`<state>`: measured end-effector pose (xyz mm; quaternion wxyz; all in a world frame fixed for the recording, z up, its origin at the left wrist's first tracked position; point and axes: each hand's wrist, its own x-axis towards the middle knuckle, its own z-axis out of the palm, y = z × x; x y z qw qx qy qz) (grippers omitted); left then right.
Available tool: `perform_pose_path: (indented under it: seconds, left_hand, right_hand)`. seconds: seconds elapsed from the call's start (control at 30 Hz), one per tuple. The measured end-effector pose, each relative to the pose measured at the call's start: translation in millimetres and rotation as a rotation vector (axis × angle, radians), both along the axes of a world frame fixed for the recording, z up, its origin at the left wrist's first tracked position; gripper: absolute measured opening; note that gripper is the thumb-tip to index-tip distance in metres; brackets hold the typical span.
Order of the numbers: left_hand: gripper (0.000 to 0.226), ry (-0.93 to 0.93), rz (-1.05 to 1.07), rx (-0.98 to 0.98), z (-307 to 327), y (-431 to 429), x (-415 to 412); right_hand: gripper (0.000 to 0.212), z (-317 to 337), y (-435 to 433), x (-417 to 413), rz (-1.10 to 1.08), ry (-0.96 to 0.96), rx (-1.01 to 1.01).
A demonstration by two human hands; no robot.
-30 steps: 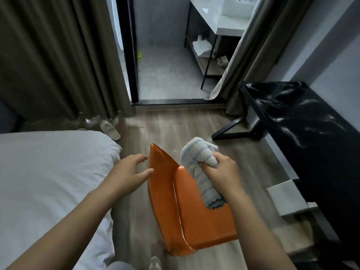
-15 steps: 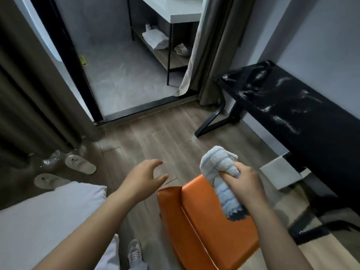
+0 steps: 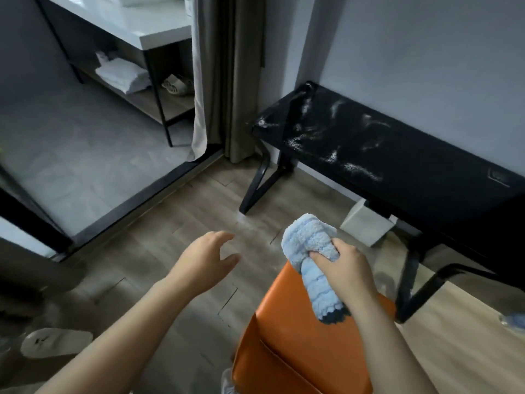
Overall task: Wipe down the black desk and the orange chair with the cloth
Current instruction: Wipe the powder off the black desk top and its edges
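Found right hand [image 3: 345, 270] clenched round the cloth [image 3: 311, 241], fingers curled over its middle and thumb pressed into the pile. Found left hand [image 3: 204, 261] holding nothing, fingers loosely spread and slightly bent, palm down above the wooden floor [image 3: 159, 231], left of the orange chair [image 3: 298, 345] and apart from it.

Recorded cloth as pale blue and rolled into a long bundle. Long axis running away from the person, bunched end pointing toward the black bench [image 3: 397, 166], dark-edged tail pointing back toward the person and hanging over the chair's orange panel. Unable to confirm contact between tail and panel.

Located chair at lower centre of view, one corner directly beneath the bundle, with a seam across its surface. Located bench to the right against the grey wall [image 3: 426, 52], long axis following the wall, top marked with white streaks, angled black legs on the floor.

Noted white box [image 3: 365, 223] on the floor under the bench. Noted grey curtain [image 3: 227, 75] hanging beside the bench's far end, folded white towels [image 3: 122, 73] on a lower shelf beyond it, and a pale slipper [image 3: 56, 341] on the floor at lower left.
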<state>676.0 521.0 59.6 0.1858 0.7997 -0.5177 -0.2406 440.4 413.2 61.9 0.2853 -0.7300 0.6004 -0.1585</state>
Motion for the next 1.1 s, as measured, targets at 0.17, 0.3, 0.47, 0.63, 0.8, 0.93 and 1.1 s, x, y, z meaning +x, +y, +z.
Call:
perform_pose_path:
  seconds: [0.17,0.3,0.47,0.63,0.8,0.93,1.1]
  left_hand:
    - [0.053,-0.014,-0.1,0.019,-2.3,-46.8,30.7]
    - [0.053,-0.011,-0.186,0.001,-6.9,-79.9,68.3]
    - [0.054,-0.018,-0.314,0.006,-0.6,-117.6,132.5]
    - [0.053,0.018,-0.407,-0.009,9.1,-158.6,176.8]
    - [0.047,0.034,-0.484,0.003,6.8,-206.9,190.8]
    - [0.052,0.004,-0.579,0.022,2.4,-260.8,181.5]
    - [0.041,-0.04,-0.653,0.026,3.8,-342.5,158.0]
  right_hand:
    - [0.022,-4.2,-29.8,26.1,-0.069,-0.001,0.01]
    - [0.022,-7.5,-44.8,54.6,-0.137,0.064,0.035]
    - [0.023,-5.4,-51.5,110.3,-0.287,0.045,0.021]
    - [0.014,-1.8,-63.5,161.0,-0.362,0.012,0.049]
    - [0.014,-1.1,-93.1,172.9,-0.481,0.038,0.077]
    - [0.018,-6.1,-126.8,159.9,-0.577,0.055,0.062]
    - [0.013,-12.5,-190.9,135.4,-0.609,0.03,-0.009]
